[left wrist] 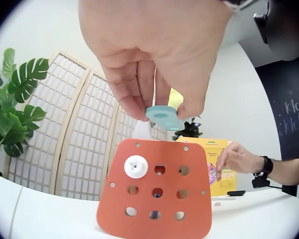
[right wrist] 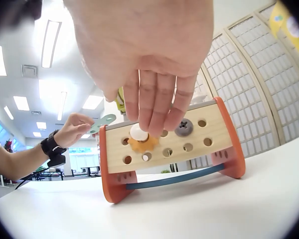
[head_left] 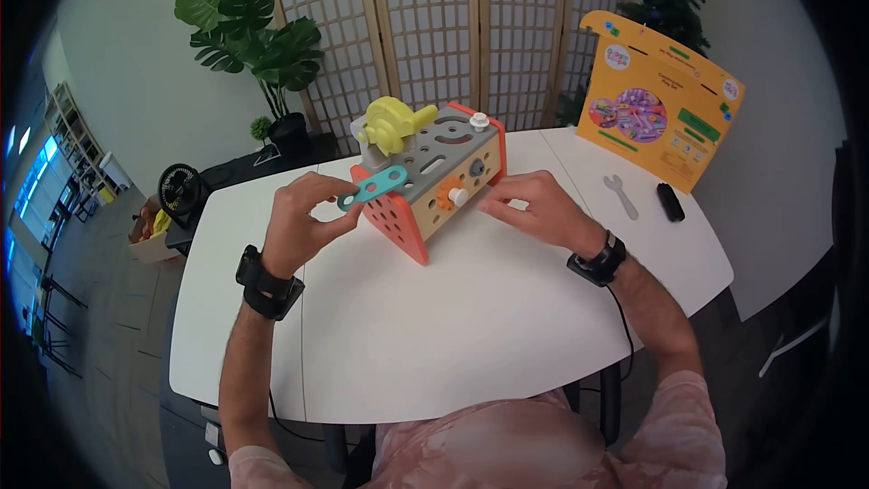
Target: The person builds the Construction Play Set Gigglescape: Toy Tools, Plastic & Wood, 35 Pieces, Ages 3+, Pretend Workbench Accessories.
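My left hand [head_left: 303, 217] pinches one end of a teal strip with holes [head_left: 385, 183] between thumb and fingers. The strip is over the top edge of the red end panel [left wrist: 157, 189] of a toy workbench [head_left: 453, 158]. A white round screw head [left wrist: 136, 167] sits in one of that panel's holes. My right hand [head_left: 543, 208] is in front of the wooden side, its fingers relaxed and nearly straight. Close by its fingertips are an orange gear [right wrist: 144, 144] and a white bolt [head_left: 459, 197]. A grey screw [right wrist: 184, 128] sits further along this side.
On the workbench's grey top stand a yellow-green piece [head_left: 389, 127] and a white screw [head_left: 479, 121]. A grey toy wrench [head_left: 621, 197] and a black object [head_left: 670, 203] lie on the white table [head_left: 407, 335] at right. Behind them stands an orange box [head_left: 665, 100].
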{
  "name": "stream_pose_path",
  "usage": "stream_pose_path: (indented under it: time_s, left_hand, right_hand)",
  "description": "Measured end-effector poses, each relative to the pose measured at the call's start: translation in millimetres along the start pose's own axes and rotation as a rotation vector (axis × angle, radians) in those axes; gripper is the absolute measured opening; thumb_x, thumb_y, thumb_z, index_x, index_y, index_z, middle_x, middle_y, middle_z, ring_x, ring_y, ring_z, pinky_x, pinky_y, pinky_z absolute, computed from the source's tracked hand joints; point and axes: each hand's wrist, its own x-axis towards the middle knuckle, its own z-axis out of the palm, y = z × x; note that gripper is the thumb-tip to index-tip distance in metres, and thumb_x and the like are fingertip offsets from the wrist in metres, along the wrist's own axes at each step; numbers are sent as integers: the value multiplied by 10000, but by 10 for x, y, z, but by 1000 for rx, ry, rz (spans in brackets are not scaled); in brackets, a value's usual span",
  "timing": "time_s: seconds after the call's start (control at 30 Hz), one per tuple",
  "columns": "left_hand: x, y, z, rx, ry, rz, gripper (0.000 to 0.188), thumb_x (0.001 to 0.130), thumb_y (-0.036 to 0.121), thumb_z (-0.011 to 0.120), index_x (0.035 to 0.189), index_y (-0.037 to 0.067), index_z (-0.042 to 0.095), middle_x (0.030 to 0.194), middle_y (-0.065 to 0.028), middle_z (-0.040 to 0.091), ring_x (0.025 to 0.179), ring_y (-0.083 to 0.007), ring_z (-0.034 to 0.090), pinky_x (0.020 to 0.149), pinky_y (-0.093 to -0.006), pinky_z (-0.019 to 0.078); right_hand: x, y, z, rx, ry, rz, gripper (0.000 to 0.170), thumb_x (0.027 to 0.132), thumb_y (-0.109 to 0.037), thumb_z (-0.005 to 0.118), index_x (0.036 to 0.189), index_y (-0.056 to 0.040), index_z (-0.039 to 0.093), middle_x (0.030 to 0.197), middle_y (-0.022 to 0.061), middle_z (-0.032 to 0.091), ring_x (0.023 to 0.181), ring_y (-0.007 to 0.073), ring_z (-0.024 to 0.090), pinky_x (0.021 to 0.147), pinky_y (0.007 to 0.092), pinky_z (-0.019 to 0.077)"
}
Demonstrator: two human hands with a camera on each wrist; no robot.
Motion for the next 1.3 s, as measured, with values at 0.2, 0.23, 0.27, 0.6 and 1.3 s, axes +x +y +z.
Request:
stream_pose_path:
  time_s: [0.2, 0.23, 0.27, 0.6, 1.3]
  left_hand:
    - [254, -21, 275, -42, -10, 99, 246, 799, 76, 888, 1037, 41, 833, 958, -81, 810, 884, -220, 709, 803, -339, 565]
    - [284, -19, 306, -55, -36, 87, 248, 799, 77, 887, 1040, 44, 835, 951, -81, 807, 878, -221, 702, 799, -343, 560]
    - [292, -26, 341, -62, -40, 81, 235, 802, 74, 879, 1030, 44, 833, 936, -80, 802, 885, -217, 699, 815, -348, 561]
    - [268, -93, 396, -120, -46, 55, 201, 832, 100, 869, 1021, 44, 826, 927, -76, 787, 878, -217, 686, 812, -347, 544]
    - [267, -113, 382, -153, -54, 25, 221, 845, 137, 895, 1046, 61, 844, 950, -70, 809, 885, -193, 694, 812, -338, 543]
  right_hand:
    - [314, -61, 131, -44, 50, -120, 239, 1040, -177, 704, 1211, -21, 762, 1222, 135, 770, 1114, 284, 735, 952, 385, 575]
    - [362, -34, 185, -29, 96, -167, 284, 1049, -180, 686, 1285, -32, 740, 1319, 144, 742, 1222, 305, 708, 1027, 400, 562]
    - [397, -33, 225, -29, 100, -166, 284, 1049, -180, 686, 1285, -32, 740, 1319, 144, 742, 1222, 305, 708, 1027, 400, 562]
    - [447, 30, 303, -16, -60, -95, 402, 1042, -199, 658, 1407, -31, 676, 1506, 165, 644, 1419, 353, 585, 1187, 452, 472]
    - [438, 4, 294, -11, -58, -58, 444, 1045, -213, 666, 1447, -27, 649, 1563, 165, 604, 1446, 341, 571, 1202, 447, 466]
